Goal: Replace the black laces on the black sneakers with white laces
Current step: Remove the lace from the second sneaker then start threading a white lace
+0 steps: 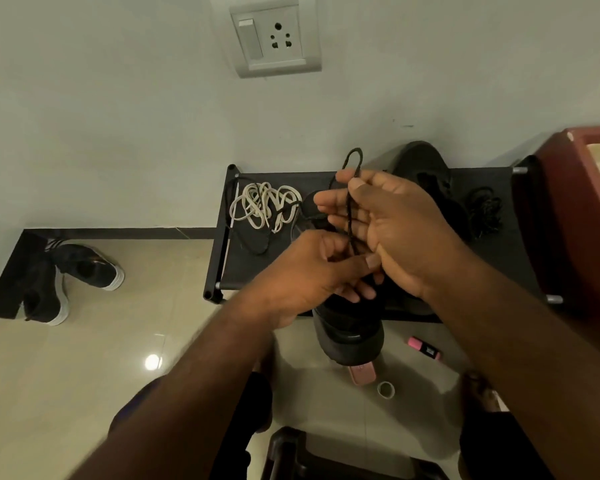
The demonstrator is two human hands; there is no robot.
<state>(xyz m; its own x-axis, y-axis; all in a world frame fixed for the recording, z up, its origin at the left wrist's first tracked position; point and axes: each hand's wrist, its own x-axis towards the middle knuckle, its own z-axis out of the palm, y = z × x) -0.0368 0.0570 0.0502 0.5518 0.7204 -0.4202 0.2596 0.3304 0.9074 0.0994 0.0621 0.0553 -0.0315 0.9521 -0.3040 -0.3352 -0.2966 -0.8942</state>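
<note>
Your black rack (243,268) stands on beige tile (118,358) against the wall (118,116), white laces (264,207) on its left. Your right hand (395,230) and left hand (309,271) both pinch the black lace (352,161), half-hiding the near sneaker (347,337).

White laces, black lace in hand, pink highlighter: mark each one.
white laces (265,209), head view, middle of the tangle.
black lace (355,150), head view, top of the raised loop.
pink highlighter (425,347), head view, middle of its body.

Wall socket (276,38) above; pink highlighter (425,348) and tape roll (386,389) on floor (118,358)
</note>
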